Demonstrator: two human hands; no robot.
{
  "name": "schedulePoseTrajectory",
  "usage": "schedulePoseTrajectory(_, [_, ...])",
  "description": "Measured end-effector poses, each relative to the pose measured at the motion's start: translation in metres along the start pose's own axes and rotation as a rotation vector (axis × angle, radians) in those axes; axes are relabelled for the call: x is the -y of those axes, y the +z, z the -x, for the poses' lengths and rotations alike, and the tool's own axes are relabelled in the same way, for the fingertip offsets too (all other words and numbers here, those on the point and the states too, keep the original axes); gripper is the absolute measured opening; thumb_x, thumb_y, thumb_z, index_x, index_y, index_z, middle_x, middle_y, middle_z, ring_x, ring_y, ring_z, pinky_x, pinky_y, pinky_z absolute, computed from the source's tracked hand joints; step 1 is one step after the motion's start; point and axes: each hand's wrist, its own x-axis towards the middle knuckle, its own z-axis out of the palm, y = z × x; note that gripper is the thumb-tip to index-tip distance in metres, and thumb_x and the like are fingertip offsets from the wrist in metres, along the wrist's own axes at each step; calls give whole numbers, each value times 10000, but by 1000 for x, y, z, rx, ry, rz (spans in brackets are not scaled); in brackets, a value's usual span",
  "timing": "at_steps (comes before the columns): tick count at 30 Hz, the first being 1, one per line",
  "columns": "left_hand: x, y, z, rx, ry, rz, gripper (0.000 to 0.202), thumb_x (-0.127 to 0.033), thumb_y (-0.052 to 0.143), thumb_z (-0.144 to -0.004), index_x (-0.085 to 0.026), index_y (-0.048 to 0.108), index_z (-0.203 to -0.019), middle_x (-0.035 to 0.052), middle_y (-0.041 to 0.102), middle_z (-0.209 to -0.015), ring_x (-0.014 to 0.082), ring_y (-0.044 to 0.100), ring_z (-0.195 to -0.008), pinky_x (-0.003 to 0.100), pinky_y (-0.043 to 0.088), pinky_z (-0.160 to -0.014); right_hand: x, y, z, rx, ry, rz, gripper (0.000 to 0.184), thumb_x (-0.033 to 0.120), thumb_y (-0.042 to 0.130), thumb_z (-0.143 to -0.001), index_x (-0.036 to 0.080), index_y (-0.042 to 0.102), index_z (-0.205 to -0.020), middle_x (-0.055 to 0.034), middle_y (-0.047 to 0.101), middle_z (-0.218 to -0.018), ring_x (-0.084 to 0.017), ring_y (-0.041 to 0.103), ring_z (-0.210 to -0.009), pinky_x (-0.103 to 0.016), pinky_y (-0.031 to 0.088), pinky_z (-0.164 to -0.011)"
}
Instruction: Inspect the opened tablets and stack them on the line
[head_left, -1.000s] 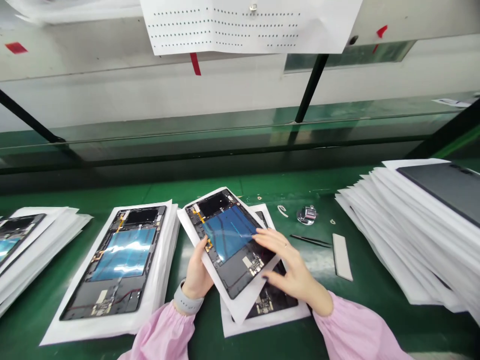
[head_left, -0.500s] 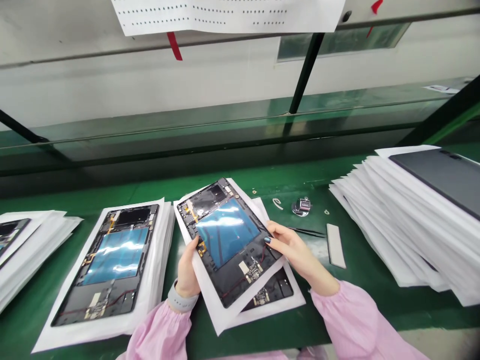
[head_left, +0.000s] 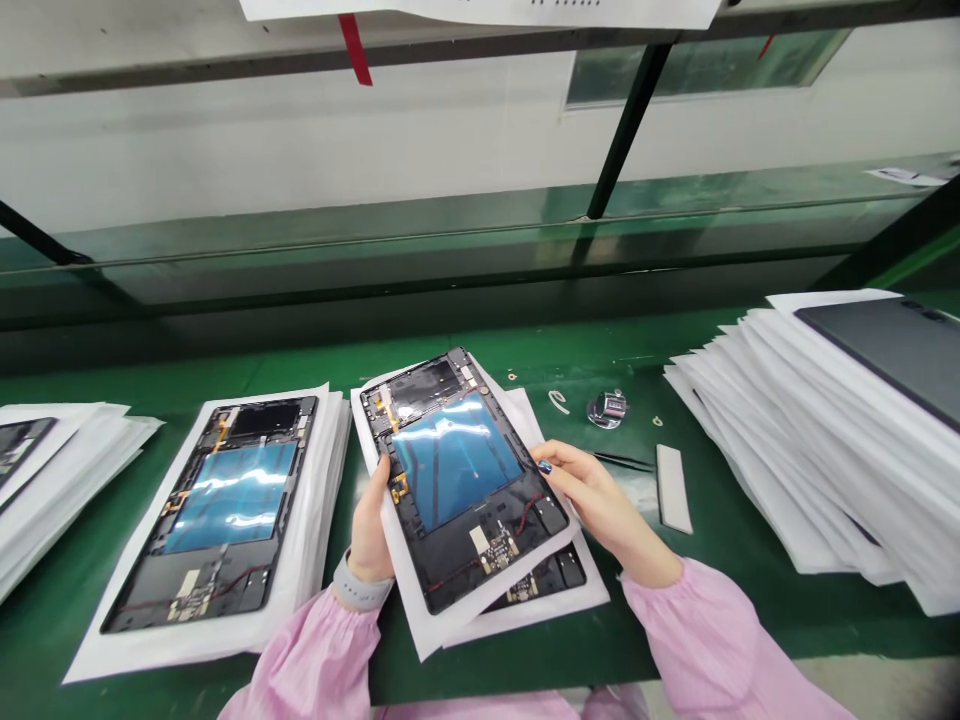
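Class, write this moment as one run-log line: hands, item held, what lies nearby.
left hand: grips open tablet at left edge | right hand: grips its right edge | beneath: second tablet on green bench

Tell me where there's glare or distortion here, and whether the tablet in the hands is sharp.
Head view: white glare streaks the blue film of the open tablet gripped by left hand and right hand, and the film on the neighbouring tablet too; the held tablet's circuitry reads sharp; the wide lens bows the green shelf edge and stretches the sheet stack at right.
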Motion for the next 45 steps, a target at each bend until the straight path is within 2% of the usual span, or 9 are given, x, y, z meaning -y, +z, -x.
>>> schedulePoseTrajectory(5, [1,2,0,62,-9,20,331,-443,597,-878,-178,789,-933,104,803,-982,368,648,-1178,503,466,-1073,0,-2,1,0,13,-40,189,377,731,-826,231,725,-945,-43,712,-934,-196,638,-783,-319,511,-742])
schedulePoseTrajectory(9, [3,4,2,105,-24,32,417,-505,520,-910,-189,777,-1001,100,798,-1021,359,634,-1202,508,439,-1096,3,1,0,23,0,-37,197,396,750,-815,228,740,-918,-41,726,-921,-209,657,-812,-338,518,-795])
schedulePoseTrajectory(16, [2,2,0,59,-32,22,470,-508,430,-947,-193,755,-1071,100,797,-1025,338,631,-1212,490,428,-1107,0,0,0,-21,-5,-34,199,374,735,-827,234,739,-968,-43,741,-950,-221,680,-843,-352,534,-817])
schedulePoseTrajectory(21, [2,0,-2,57,-28,41,449,-494,425,-949,-211,766,-1025,87,802,-997,319,613,-1241,458,418,-1118,2,1,0,-9,-19,-62,190,323,737,-819,233,729,-987,-35,745,-928,-216,692,-861,-331,540,-803])
schedulePoseTrajectory(29, [4,1,-3,42,-53,38,448,-495,430,-956,-206,772,-984,88,805,-943,317,660,-1173,448,471,-1074,7,2,2,-6,111,-260,682,258,763,-787,296,457,-1395,-1,756,-870,-179,685,-656,-288,535,-612])
schedulePoseTrajectory(32, [5,-1,-4,71,-59,17,419,-493,481,-944,-198,776,-974,91,805,-949,325,672,-1150,453,487,-1058,4,1,-1,2,167,-276,603,272,766,-786,259,541,-1345,3,755,-808,-164,682,-634,-260,526,-604])
schedulePoseTrajectory(36, [7,-2,-5,177,-74,-19,400,-482,540,-931,-175,759,-1063,95,804,-978,333,686,-1119,474,482,-1057,3,2,-3,29,180,-234,365,344,794,-763,174,719,-1077,-35,769,-832,-180,707,-699,-262,543,-663])
schedulePoseTrajectory(40, [9,1,-6,270,-86,-16,414,-485,602,-905,-150,749,-1099,109,801,-1003,349,685,-1114,504,457,-1074,6,4,-1,5,185,-239,382,362,828,-727,187,730,-1053,-23,769,-800,-180,709,-689,-252,543,-644])
schedulePoseTrajectory(45, [8,3,-5,285,-89,-27,433,-499,666,-860,-149,750,-1101,112,799,-1008,351,685,-1115,494,462,-1071,7,4,0,35,160,-244,385,357,822,-744,210,714,-1083,-12,769,-815,-174,711,-692,-251,551,-650])
